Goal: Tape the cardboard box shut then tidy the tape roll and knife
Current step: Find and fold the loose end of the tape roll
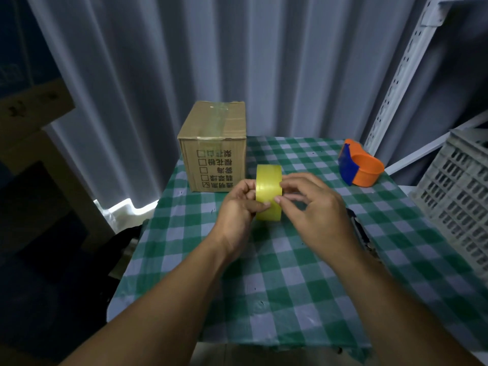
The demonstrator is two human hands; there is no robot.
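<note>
A yellow tape roll (pixel 268 186) stands on edge above the middle of the checked table, held between both hands. My left hand (pixel 239 207) grips its left side, thumb on the outer face. My right hand (pixel 311 207) holds the right side, its fingertips pressed on the roll's surface. Behind the roll, at the table's far left corner, stands the cardboard box (pixel 213 147) with closed flaps and clear tape along the top seam. An orange and blue tape cutter (pixel 360 167) lies at the far right of the table. No separate knife shows.
The table wears a green and white checked cloth (pixel 277 286). A grey plastic crate (pixel 459 196) stands at the right edge. White metal shelving (pixel 406 70) rises behind it. A pale curtain hangs behind the table. Dark clutter and a wooden frame sit to the left.
</note>
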